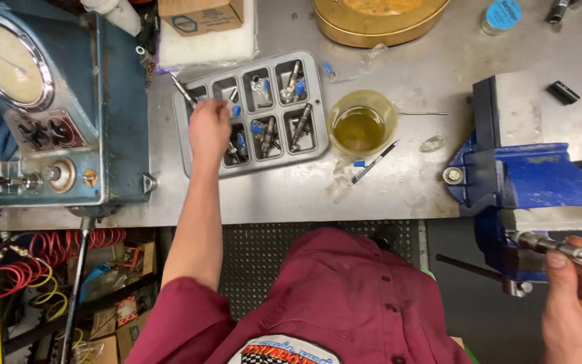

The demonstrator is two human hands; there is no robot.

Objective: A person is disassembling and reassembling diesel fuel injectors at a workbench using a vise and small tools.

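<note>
Fingers of left hand [209,128] pinch thin tool [184,92] over tray [315,101]; right hand [577,303] grips metal injector [555,247].

Compartment tray [184,145] at bench centre, holding injector parts [300,126] | gauge machine [112,101] left of tray | beaker [362,123] just right of tray, pen [374,162] before it | vise [520,178] far right at bench edge | round tin [372,27] behind beaker

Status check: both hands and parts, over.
Left hand in compartment tray, holding thin tool. Right hand gripping metal injector beside blue vise. Nothing blocking.
</note>
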